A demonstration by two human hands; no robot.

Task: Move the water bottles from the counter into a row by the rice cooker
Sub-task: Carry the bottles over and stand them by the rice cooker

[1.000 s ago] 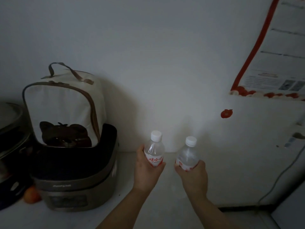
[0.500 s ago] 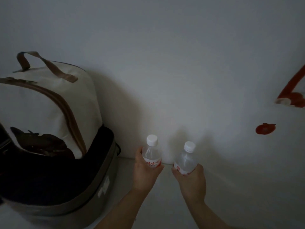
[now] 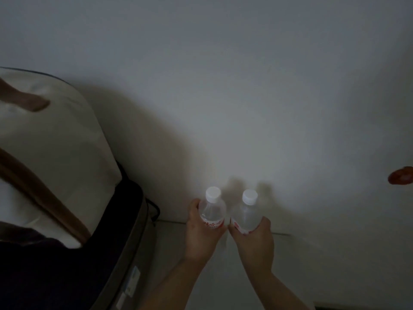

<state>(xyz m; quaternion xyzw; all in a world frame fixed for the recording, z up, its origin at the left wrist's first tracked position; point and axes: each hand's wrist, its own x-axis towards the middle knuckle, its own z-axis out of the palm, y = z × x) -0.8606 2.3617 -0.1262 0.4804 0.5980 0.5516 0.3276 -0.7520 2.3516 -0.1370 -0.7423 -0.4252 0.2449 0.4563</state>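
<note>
Nearest me, I saw the left hand (image 3: pixel 202 233) wrapped around the left bottle (image 3: pixel 212 211) and the right hand (image 3: pixel 254 239) wrapped around the right bottle (image 3: pixel 245 217), each gripping low on the label. Both clear bottles had white caps and stood upright, just beside each other, close to the wall (image 3: pixel 223 86) at the back of the pale surface (image 3: pixel 312 265); I could not tell whether their bases touched it. To their left sat the rice cooker (image 3: pixel 125 265), apart from them, with a cream backpack (image 3: pixel 55 153) resting on top. Farther right, a red sticker (image 3: pixel 401 178) marked the wall.
</note>
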